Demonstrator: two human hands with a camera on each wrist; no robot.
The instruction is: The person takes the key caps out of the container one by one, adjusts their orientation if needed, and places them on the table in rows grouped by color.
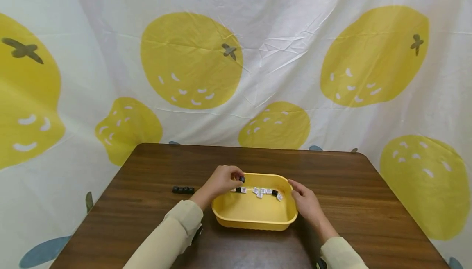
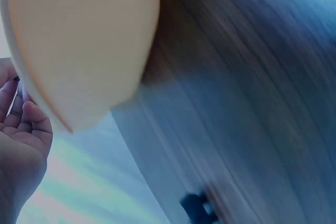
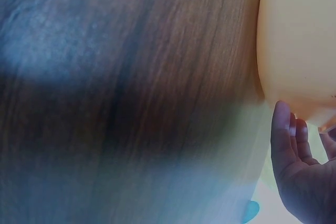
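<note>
- Nearest: both sleeves (image 1: 167, 236) reach in from the near side, either side of the yellow tray (image 1: 250, 224), which stands on the table (image 1: 368, 211).
- Right hand (image 1: 307, 201): fingers relaxed, not clenched, touching the tray's right wall; it appears to steady the tray.
- Inside the tray: white tiles (image 1: 263, 191) and a few black pieces (image 1: 274, 193) lie loose towards the far wall; the near floor is bare.
- Left of the tray, well apart: a row of black blocks (image 1: 183, 190) on the wood.
- Left hand (image 1: 223, 180): pinches a black cube (image 1: 242, 179) within the tray's outline, near the far rim.
- Step in hand, as judged: transferring cubes singly; direction cannot be told. The next move calls for clearing the rim without disturbing the tiles.
- Room: ample wood to the right; leftward, the block row restricts the path.
- Farthest: the table's far edge, well beyond the tray, then a lemon-print cloth (image 1: 280, 76).
</note>
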